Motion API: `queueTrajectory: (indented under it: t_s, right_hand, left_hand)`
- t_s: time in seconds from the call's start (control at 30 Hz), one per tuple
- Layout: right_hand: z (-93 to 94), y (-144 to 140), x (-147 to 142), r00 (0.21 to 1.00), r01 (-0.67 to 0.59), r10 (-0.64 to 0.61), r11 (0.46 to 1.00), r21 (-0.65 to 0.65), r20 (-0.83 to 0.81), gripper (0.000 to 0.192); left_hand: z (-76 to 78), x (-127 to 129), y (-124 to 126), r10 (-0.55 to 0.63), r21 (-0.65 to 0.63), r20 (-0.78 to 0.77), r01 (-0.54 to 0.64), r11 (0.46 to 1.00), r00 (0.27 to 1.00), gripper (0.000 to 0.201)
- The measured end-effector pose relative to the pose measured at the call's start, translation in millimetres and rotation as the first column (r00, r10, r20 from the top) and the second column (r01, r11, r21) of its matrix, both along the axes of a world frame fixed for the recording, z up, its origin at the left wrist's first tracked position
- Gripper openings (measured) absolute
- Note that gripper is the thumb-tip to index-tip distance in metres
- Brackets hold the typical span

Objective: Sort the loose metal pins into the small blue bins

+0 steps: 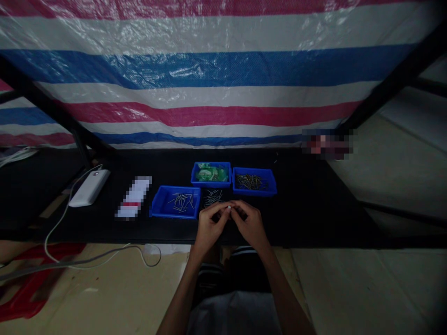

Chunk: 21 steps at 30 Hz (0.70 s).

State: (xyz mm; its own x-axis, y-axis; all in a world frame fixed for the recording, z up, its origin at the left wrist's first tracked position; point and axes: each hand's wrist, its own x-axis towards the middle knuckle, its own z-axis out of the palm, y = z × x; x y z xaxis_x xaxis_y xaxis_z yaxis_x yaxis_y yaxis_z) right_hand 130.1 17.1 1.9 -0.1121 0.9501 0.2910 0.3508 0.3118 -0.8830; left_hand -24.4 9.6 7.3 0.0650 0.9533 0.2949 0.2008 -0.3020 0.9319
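Observation:
My left hand [208, 225] and my right hand [248, 224] meet fingertip to fingertip over the near edge of a black table [314, 209], pinching a tiny pale piece [228, 208] between them. Just beyond my fingers lies a loose pile of thin metal pins [213, 197] on the black surface. A blue tray [176, 201] with several pins sits to the left of my hands. Behind are a blue tray [211, 173] with green packets and a blue tray [254, 181] full of dark pins.
A white power bank [90, 186] with a white cable [63, 218] lies at the table's left. A striped red, white and blue tarp [223, 74] hangs behind. Black frame bars [391, 88] slant at both sides. A red stool [31, 284] stands lower left.

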Motion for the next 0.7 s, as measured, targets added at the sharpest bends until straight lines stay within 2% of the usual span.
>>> queueTrajectory:
  t_s: [0.7]
  right_hand:
    - [-0.7, 1.2, -0.3, 0.996, -0.012, 0.006, 0.998, -0.066, -0.089, 0.018]
  left_hand:
    - [-1.7, -0.4, 0.8, -0.009, -0.003, -0.009, 0.009, 1.000, 1.000, 0.022]
